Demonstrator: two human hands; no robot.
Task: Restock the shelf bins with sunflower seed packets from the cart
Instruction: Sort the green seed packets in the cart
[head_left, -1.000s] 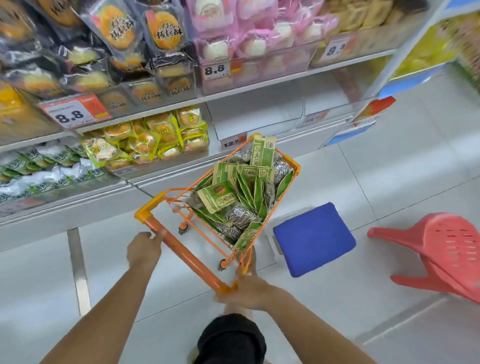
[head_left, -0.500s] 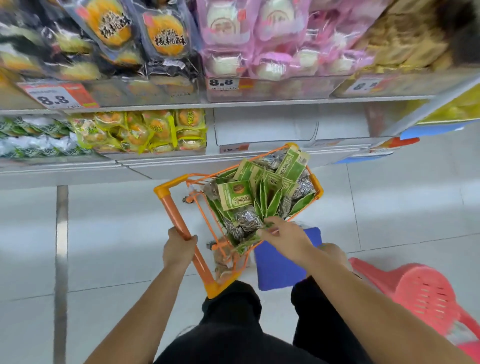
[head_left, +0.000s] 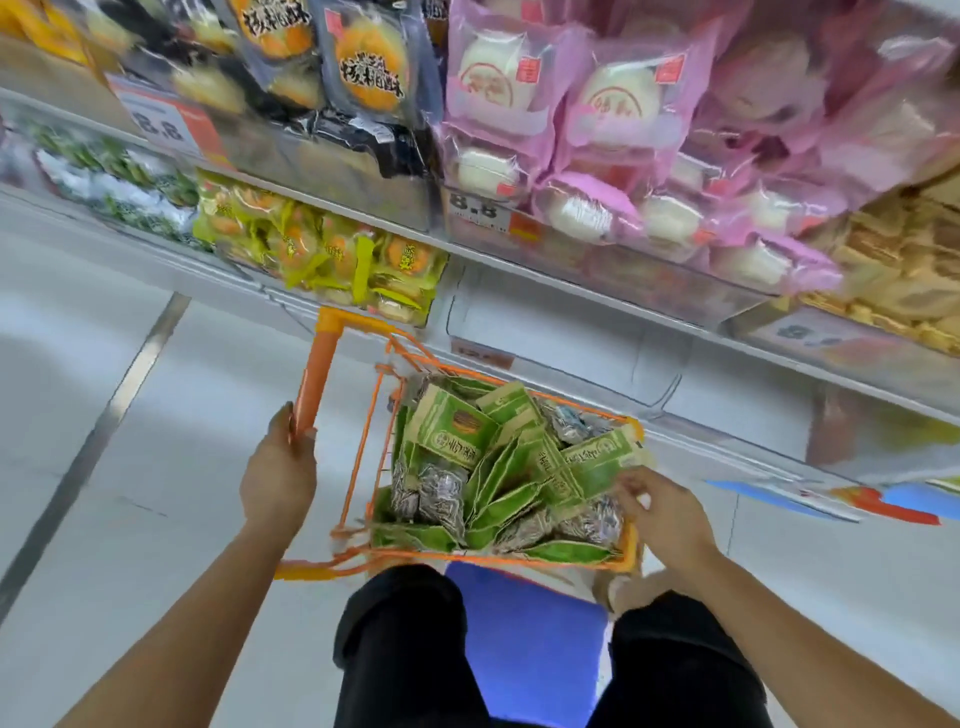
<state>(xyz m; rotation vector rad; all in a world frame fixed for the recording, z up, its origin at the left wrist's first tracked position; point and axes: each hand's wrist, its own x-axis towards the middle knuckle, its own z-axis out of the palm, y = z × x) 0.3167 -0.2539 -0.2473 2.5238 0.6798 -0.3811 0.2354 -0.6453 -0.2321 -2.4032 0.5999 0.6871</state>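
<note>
A small orange wire cart (head_left: 358, 457) stands on the floor in front of my knees, filled with several green sunflower seed packets (head_left: 452, 431). My left hand (head_left: 278, 478) grips the cart's orange handle bar (head_left: 317, 379). My right hand (head_left: 662, 512) reaches into the cart's right side and pinches the corner of one green packet (head_left: 597, 462). On the lower shelf at far left lie more green and white seed packets (head_left: 119, 192), blurred. A clear bin (head_left: 561, 332) on the lower shelf just behind the cart looks empty.
The upper shelf holds dark pastry bags (head_left: 363, 73) and pink bun packs (head_left: 597, 140) with 8.8 price tags. Yellow snack packs (head_left: 337, 254) fill a lower bin. A blue stool (head_left: 530, 644) sits between my legs. The pale tiled floor (head_left: 156, 467) stretches left.
The view has tilted and closed in on the shelf. The cart has turned and come nearer. My right hand has shifted to the cart's right side and taken a packet's corner.
</note>
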